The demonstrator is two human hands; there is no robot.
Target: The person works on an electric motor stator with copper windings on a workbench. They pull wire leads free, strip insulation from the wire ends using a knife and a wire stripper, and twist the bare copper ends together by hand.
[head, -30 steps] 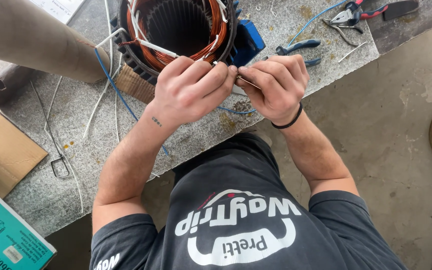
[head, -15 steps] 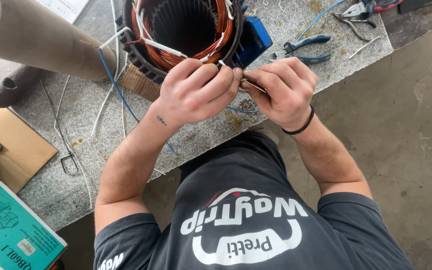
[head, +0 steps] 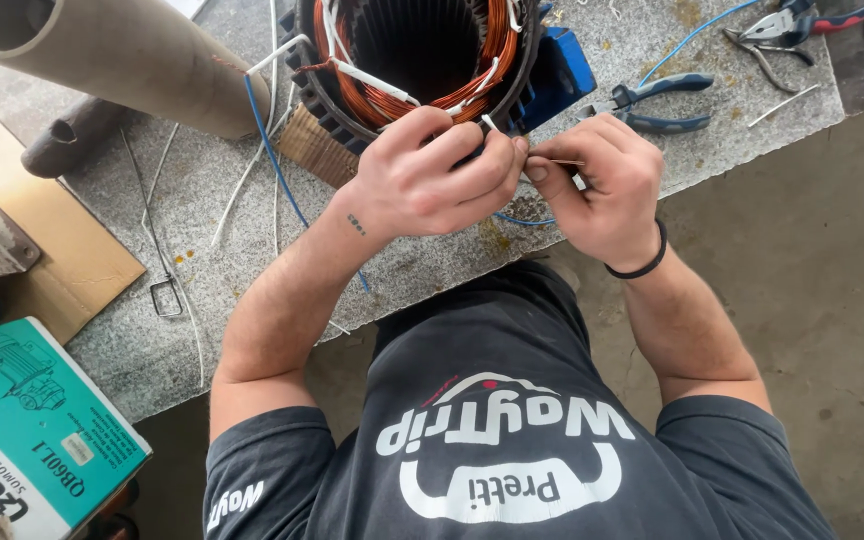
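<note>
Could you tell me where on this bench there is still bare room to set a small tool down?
The granite bench top is bare between the left hand and the wire clip, and along the front edge below the blue-handled pliers. Around the motor stator it is crowded with loose white wires and a cardboard tube.

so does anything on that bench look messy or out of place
Mostly loose clutter. White and blue wires trail untidily across the stone bench left of the copper-wound stator. Blue-handled pliers lie near the bench edge. Both hands, left and right, pinch a thin wire; nothing looks damaged.
</note>
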